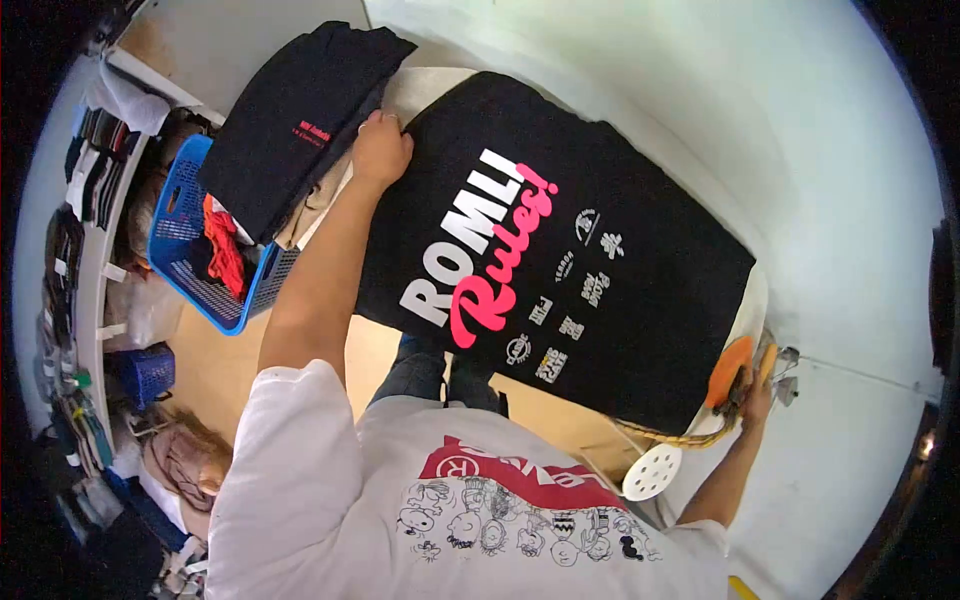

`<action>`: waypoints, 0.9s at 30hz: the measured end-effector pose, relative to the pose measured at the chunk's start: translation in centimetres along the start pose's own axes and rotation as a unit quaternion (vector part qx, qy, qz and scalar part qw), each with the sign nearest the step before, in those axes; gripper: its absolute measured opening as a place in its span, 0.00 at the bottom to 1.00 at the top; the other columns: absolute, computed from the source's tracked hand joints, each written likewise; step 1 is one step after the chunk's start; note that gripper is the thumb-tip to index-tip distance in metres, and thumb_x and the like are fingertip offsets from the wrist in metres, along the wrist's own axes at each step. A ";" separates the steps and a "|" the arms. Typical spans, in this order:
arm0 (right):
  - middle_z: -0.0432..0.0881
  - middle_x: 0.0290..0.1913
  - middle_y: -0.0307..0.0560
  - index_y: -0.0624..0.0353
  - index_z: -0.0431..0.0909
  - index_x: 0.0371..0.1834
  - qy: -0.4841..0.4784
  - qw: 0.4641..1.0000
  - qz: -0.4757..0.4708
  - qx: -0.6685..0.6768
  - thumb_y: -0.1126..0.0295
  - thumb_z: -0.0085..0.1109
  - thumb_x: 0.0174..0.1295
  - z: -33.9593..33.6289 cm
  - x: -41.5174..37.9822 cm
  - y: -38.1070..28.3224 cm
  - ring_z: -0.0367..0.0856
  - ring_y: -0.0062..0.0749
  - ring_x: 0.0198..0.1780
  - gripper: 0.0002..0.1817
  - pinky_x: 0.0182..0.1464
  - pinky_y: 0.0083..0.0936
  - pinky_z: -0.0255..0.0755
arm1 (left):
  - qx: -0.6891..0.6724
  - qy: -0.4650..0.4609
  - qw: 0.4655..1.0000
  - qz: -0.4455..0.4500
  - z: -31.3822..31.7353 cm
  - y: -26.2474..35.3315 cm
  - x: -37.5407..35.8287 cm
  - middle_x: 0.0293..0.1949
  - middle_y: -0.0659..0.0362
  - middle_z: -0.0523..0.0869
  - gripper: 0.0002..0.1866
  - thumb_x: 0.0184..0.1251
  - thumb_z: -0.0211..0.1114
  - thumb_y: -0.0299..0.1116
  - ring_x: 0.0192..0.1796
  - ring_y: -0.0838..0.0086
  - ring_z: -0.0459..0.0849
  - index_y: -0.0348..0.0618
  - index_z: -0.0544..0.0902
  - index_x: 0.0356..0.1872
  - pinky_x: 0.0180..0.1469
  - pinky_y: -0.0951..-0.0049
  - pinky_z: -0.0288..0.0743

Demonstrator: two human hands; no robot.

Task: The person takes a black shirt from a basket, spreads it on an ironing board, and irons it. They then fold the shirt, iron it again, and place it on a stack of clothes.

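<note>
A black T-shirt (600, 180) printed "ROMLI Rules!" in white and pink, with small white logos, lies spread over an ironing board with an off-white cover (436, 88). My left hand (382, 152) is at the shirt's left edge, its fingers curled together on the fabric. Beside it, a folded black garment (290, 110) with small red lettering lies over the left end. At the right end, my right hand (757, 398) is closed around the dark handle of what looks like an iron with an orange body (730, 370). That hand's fingers are partly hidden.
Left of the board stands a blue plastic basket (180, 195) holding red cloth (222, 250). Shelves of folded clothes (105, 130) line the far left, with a dark blue basket (145, 375) lower down. A white perforated round piece (652, 472) shows below the board's right end.
</note>
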State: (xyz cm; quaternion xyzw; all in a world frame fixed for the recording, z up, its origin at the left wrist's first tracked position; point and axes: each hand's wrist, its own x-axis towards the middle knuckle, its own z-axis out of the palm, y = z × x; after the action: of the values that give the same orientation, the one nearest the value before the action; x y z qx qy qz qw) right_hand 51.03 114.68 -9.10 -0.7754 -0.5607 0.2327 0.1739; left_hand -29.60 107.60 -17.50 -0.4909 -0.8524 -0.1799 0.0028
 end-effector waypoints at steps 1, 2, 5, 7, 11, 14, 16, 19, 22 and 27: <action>0.75 0.26 0.39 0.64 0.72 0.59 0.091 0.973 -0.157 -0.143 0.51 0.57 0.67 1.1 0.7 2.5 0.71 0.24 0.22 0.28 0.23 0.23 0.65 | -0.067 0.035 0.996 -0.042 0.4 -0.7 0.6 0.43 0.43 0.82 0.13 0.63 0.62 0.34 0.48 0.46 0.82 0.34 0.77 0.42 0.52 0.54 0.76; 0.74 0.25 0.38 0.64 0.72 0.61 0.176 0.894 -0.305 -0.278 0.50 0.57 0.67 1.9 1.5 4.2 0.70 0.24 0.21 0.29 0.22 0.23 0.64 | -0.073 0.038 0.995 -0.049 0.0 -0.9 0.7 0.43 0.43 0.82 0.13 0.63 0.62 0.34 0.48 0.46 0.82 0.34 0.77 0.42 0.52 0.54 0.76; 0.79 0.32 0.39 0.64 0.74 0.58 -0.068 0.996 -0.001 -0.058 0.47 0.61 0.63 5.6 -11.5 -17.9 0.75 0.24 0.29 0.31 0.31 0.20 0.70 | -0.216 0.019 0.974 -0.066 -1.4 -1.3 -0.1 0.37 0.44 0.84 0.11 0.63 0.62 0.32 0.43 0.48 0.84 0.35 0.76 0.39 0.48 0.55 0.76; 0.85 0.39 0.49 0.62 0.77 0.55 -0.132 0.983 -0.110 -0.067 0.50 0.63 0.61 9.7 -13.2 -22.5 0.83 0.33 0.37 0.28 0.39 0.31 0.75 | -0.262 0.016 0.963 -0.061 -1.2 -1.6 -0.3 0.33 0.45 0.85 0.10 0.63 0.63 0.32 0.40 0.50 0.85 0.36 0.75 0.38 0.44 0.57 0.76; 0.86 0.43 0.55 0.60 0.75 0.60 -0.299 0.921 -0.241 -0.064 0.52 0.65 0.60 19.8 -16.9 -34.6 0.86 0.44 0.43 0.30 0.47 0.33 0.77 | -0.292 -0.004 0.953 -0.086 -1.5 -1.7 -0.3 0.33 0.46 0.85 0.10 0.63 0.64 0.33 0.40 0.51 0.85 0.38 0.76 0.38 0.43 0.57 0.76; 0.85 0.40 0.59 0.56 0.78 0.57 -0.309 0.856 -0.392 -0.133 0.43 0.61 0.59 26.5 -17.6 -43.4 0.85 0.53 0.43 0.32 0.46 0.39 0.77 | -0.289 0.020 0.954 -0.077 -0.6 -2.0 -0.3 0.28 0.51 0.83 0.10 0.63 0.66 0.33 0.31 0.62 0.83 0.38 0.77 0.38 0.37 0.64 0.75; 0.84 0.38 0.61 0.58 0.81 0.50 -0.281 0.848 -0.428 -0.138 0.37 0.59 0.57 30.6 -16.4 -47.6 0.84 0.55 0.41 0.34 0.44 0.42 0.76 | -0.297 -0.003 0.951 -0.087 -0.7 -2.1 -0.4 0.29 0.51 0.84 0.11 0.63 0.66 0.34 0.32 0.62 0.84 0.38 0.77 0.39 0.37 0.65 0.75; 0.84 0.41 0.61 0.56 0.81 0.48 -0.204 0.847 -0.450 -0.198 0.36 0.53 0.60 34.3 -12.2 -53.0 0.83 0.58 0.44 0.32 0.48 0.48 0.75 | -0.308 -0.030 0.947 -0.087 -1.4 -2.6 -1.4 0.32 0.48 0.85 0.12 0.64 0.66 0.34 0.36 0.56 0.85 0.37 0.77 0.41 0.41 0.61 0.76; 0.84 0.39 0.63 0.62 0.81 0.44 -0.195 0.876 -0.407 -0.168 0.36 0.55 0.59 35.6 -8.7 -55.6 0.82 0.58 0.44 0.34 0.46 0.47 0.74 | -0.286 -0.112 0.949 -0.069 -3.8 -3.4 -4.5 0.39 0.41 0.84 0.15 0.65 0.64 0.36 0.44 0.47 0.84 0.35 0.76 0.45 0.47 0.55 0.75; 0.84 0.40 0.63 0.64 0.81 0.44 -0.307 0.863 -0.377 -0.133 0.36 0.54 0.59 34.8 -11.3 -55.2 0.83 0.56 0.44 0.35 0.46 0.46 0.75 | -0.369 -0.220 0.901 -0.058 -7.0 -7.9 -12.3 0.38 0.47 0.84 0.13 0.66 0.63 0.30 0.43 0.60 0.84 0.34 0.75 0.47 0.46 0.64 0.76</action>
State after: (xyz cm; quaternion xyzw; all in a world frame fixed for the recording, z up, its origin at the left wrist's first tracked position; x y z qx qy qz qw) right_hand -14.84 121.35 -6.88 -0.4096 -0.8611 0.2988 -0.0379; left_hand -31.05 91.56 -15.58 -0.4334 -0.7309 -0.3687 -0.3769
